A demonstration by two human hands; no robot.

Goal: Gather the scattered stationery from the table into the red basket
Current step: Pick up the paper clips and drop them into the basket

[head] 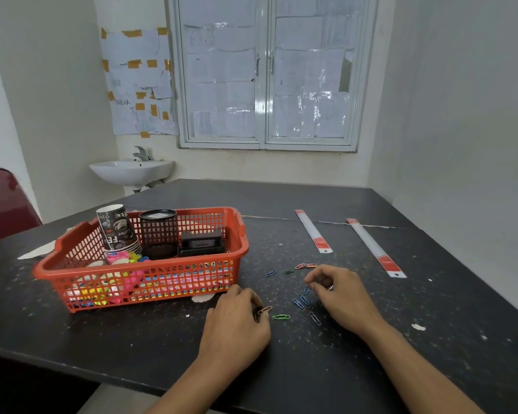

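Currently on clip pickup, lower middle of frame. Left hand (237,321) rests knuckles-up on the table (431,339), fingers curled, thumb and forefinger pinching an orange clip (264,309). Judged best practice: drag each clip into the fingertip pinch rather than prising it up flat, and bank several in the palm before one trip to the basket. Green clip (281,317) lies just right of that hand, with blue clips (301,300) between the hands. Right hand (338,291) is curled, fingertips close together beside the blue ones; whether it holds anything I cannot tell. Two rulers (313,231) right of centre are not yet gathered. Basket (192,279), left of centre, holds stacked cups (114,227), mesh pot (158,231), black box (202,242), and bright small items (123,258) at front.
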